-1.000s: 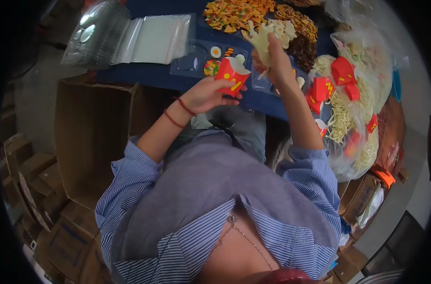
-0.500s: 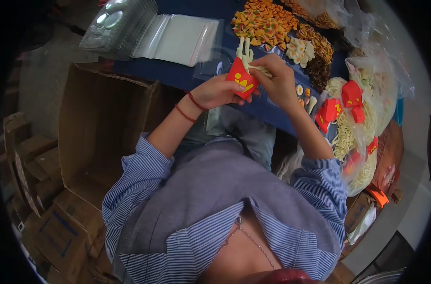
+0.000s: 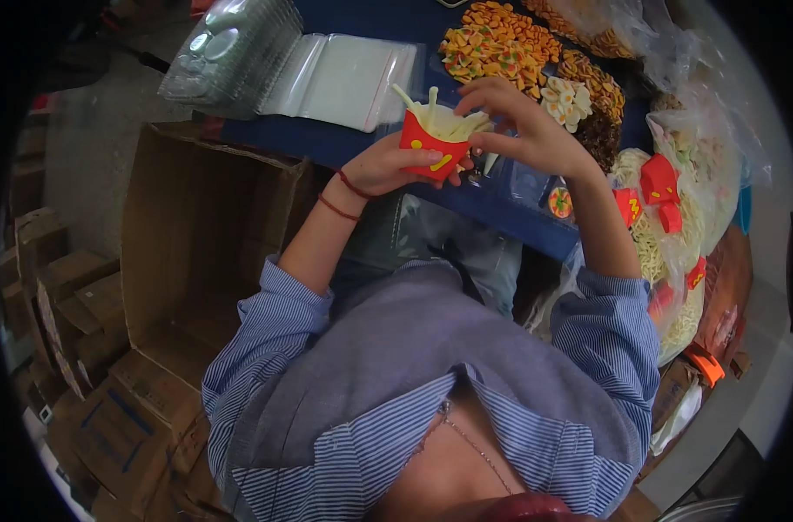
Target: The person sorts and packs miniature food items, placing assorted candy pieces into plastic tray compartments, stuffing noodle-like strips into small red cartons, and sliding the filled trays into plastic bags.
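Observation:
My left hand (image 3: 386, 165) is closed around a small red toy fries box (image 3: 424, 146) with yellow marks, near the table's front edge. Pale toy fries (image 3: 449, 129) fill its top, and two stick up higher than the others at the left. At the box's right side is my right hand (image 3: 536, 132), its fingers spread and curved over the fries and its thumb close to the rim. Whether the thumb touches the fries I cannot tell. Below the right wrist lies a small round piece (image 3: 560, 202) with a colourful top.
Clear plastic packs (image 3: 231, 61) and plastic bags (image 3: 349, 78) lie at the back left. Piles of orange pieces (image 3: 497, 52) and white egg-like pieces (image 3: 566, 103) are behind my hands. Red boxes (image 3: 659, 180) and loose pale strands (image 3: 649, 252) lie right; a cardboard box (image 3: 209, 252) stands left.
The fries now sit lower and fuller in the red box, which is more upright. My right hand has opened its pinch and spread its fingers. The view has shifted slightly.

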Tool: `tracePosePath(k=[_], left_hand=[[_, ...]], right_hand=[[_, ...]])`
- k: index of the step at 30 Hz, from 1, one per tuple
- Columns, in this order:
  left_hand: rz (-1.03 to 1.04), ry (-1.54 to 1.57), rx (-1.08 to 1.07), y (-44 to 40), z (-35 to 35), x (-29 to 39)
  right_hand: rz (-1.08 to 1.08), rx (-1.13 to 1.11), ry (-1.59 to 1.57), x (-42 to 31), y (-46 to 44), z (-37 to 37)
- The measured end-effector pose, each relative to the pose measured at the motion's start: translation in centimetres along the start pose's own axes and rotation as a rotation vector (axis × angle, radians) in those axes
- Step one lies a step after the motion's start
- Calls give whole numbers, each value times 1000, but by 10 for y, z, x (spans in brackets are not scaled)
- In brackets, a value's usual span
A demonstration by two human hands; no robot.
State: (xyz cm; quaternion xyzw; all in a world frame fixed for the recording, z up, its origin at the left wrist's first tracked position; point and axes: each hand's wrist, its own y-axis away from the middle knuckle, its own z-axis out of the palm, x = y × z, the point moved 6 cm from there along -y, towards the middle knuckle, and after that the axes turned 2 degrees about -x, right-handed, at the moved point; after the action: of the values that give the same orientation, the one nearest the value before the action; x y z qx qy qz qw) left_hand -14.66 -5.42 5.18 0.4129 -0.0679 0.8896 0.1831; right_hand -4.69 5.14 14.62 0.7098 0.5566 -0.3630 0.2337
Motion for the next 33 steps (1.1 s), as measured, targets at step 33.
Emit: tracePosePath(k=[33], left_hand=[[340, -1932, 903, 3, -49, 12]], right_hand=[[62, 372, 380, 71, 6, 79]])
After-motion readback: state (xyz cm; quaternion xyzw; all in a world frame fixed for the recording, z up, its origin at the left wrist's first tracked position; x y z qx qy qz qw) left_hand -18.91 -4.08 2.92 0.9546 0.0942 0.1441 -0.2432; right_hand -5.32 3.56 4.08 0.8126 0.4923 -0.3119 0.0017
